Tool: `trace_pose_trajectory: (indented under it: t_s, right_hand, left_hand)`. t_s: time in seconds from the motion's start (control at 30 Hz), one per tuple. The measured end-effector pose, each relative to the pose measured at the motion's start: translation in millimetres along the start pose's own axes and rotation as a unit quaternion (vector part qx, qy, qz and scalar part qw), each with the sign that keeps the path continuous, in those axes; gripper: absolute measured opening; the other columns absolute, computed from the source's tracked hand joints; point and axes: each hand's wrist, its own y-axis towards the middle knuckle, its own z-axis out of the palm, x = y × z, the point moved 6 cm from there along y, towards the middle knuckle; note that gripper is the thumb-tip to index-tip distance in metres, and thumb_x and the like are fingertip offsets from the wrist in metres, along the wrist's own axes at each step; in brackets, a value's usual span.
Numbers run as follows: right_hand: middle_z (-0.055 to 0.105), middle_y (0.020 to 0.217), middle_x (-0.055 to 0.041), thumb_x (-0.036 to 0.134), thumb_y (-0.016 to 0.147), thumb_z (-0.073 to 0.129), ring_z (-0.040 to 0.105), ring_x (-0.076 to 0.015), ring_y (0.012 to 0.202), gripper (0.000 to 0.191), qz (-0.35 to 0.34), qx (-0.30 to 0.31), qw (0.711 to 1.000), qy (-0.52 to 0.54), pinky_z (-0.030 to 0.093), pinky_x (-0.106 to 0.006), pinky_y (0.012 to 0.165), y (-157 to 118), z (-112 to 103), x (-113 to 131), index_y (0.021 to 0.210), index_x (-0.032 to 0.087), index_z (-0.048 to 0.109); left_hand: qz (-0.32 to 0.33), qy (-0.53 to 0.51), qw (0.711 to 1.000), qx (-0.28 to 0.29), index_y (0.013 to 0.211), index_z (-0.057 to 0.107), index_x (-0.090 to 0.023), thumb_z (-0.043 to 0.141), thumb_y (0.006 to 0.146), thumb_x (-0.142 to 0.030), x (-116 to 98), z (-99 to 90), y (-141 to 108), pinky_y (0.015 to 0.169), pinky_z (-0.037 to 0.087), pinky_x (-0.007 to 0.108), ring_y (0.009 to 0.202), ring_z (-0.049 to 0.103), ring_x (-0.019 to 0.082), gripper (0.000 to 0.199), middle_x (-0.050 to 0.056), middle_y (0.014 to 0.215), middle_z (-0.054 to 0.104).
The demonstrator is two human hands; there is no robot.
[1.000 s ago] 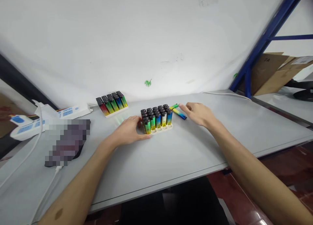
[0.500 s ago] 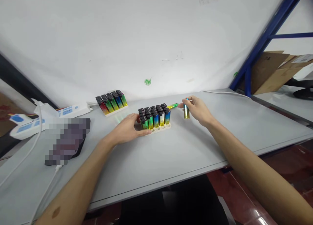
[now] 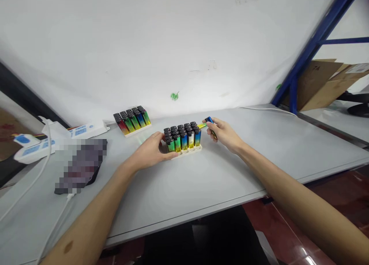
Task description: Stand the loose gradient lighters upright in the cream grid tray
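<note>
A white rack (image 3: 188, 151) on the grey table holds several shiny lighters (image 3: 184, 141) in rows, black tops up. Its front row of holes has no lighters in it. My left hand (image 3: 151, 149) grips the rack's left end, thumb along the front edge and fingers round the back. Just right of the rack, my right hand (image 3: 223, 132) is closed round a blue lighter (image 3: 210, 120), which is tilted. A yellow-green lighter (image 3: 202, 125) lies behind the rack's right end, partly hidden by the rack and my right fingers.
Farther back on the left stands a second rack (image 3: 137, 131) full of lighters. At the left are white power strips (image 3: 82, 130), a blurred phone (image 3: 83, 167) and its white cable (image 3: 57, 221). A blue metal frame (image 3: 294, 88) and cardboard boxes (image 3: 323, 82) stand at the right.
My right hand has moved left and turned the lighter it holds from upright with its gold end down to a tilt with the blue end up. My left hand stays on the rack.
</note>
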Motion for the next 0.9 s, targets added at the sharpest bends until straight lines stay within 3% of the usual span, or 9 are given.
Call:
trace_pose_trajectory:
  t_s: [0.13, 0.3, 0.4, 0.57, 0.73, 0.9]
  right_hand:
    - [0.049, 0.071, 0.0020, 0.049, 0.092, 0.052, 0.048, -0.0127, 0.061, 0.034, -0.006, -0.004, 0.999, -0.039, 0.039, -0.024, 0.052, -0.9, 0.5, 0.6, 0.112, 0.023, 0.060]
    - [0.051, 0.067, 0.0020, 0.063, 0.085, 0.057, 0.044, -0.0127, 0.061, 0.043, -0.033, -0.077, 0.972, -0.218, 0.033, -0.027, 0.056, -3.5, -5.6, 5.5, 0.079, 0.020, 0.055]
    - [0.046, 0.061, 0.0028, 0.068, 0.083, 0.055, 0.040, -0.0129, 0.059, 0.050, -0.053, -0.093, 0.951, -0.290, 0.030, -0.028, 0.056, -6.6, -4.6, 10.3, 0.069, 0.021, 0.050]
    - [0.039, 0.057, 0.0032, 0.063, 0.087, 0.050, 0.034, -0.0126, 0.056, 0.049, -0.043, -0.079, 0.952, -0.292, 0.026, -0.029, 0.054, -8.3, -2.5, 12.0, 0.062, 0.021, 0.049]
    - [0.032, 0.058, 0.0037, 0.045, 0.085, 0.051, 0.030, -0.0115, 0.057, 0.037, -0.052, -0.090, 0.956, -0.275, 0.021, -0.028, 0.053, -8.3, -6.6, 15.9, 0.059, 0.022, 0.037]
    - [0.028, 0.058, 0.0041, 0.041, 0.083, 0.049, 0.026, -0.0107, 0.056, 0.036, -0.047, -0.101, 0.960, -0.259, 0.019, -0.028, 0.052, -7.9, -10.0, 16.5, 0.060, 0.022, 0.028]
  left_hand:
    - [-0.002, 0.008, 1.000, -0.005, 0.095, 0.058, -0.021, 0.070, 0.068, -0.066, -0.6, -1.3, 0.1, 0.071, 0.048, 0.036, 0.088, 0.061, 0.026, 0.054, 0.006, 0.099, 0.065]
    - [0.002, 0.005, 1.000, -0.005, 0.099, 0.059, -0.020, 0.069, 0.068, -0.067, 1.1, -1.0, 0.7, 0.070, 0.047, 0.035, 0.087, 0.061, 0.025, 0.057, 0.006, 0.099, 0.065]
    - [0.002, 0.004, 1.000, -0.003, 0.100, 0.059, -0.020, 0.069, 0.068, -0.068, 2.0, -0.1, 1.3, 0.070, 0.047, 0.035, 0.086, 0.061, 0.024, 0.059, 0.005, 0.099, 0.065]
    - [0.003, 0.007, 1.000, -0.003, 0.099, 0.058, -0.020, 0.069, 0.068, -0.067, 0.4, -0.9, 1.1, 0.069, 0.046, 0.035, 0.085, 0.061, 0.025, 0.057, 0.005, 0.099, 0.064]
    - [0.001, 0.015, 1.000, -0.004, 0.098, 0.058, -0.020, 0.069, 0.068, -0.066, 0.2, -1.6, 0.7, 0.068, 0.046, 0.034, 0.085, 0.061, 0.025, 0.056, 0.005, 0.098, 0.064]
    - [0.004, 0.022, 1.000, -0.004, 0.097, 0.058, -0.021, 0.069, 0.069, -0.068, -0.3, -1.5, 0.8, 0.069, 0.046, 0.035, 0.088, 0.061, 0.026, 0.056, 0.005, 0.097, 0.064]
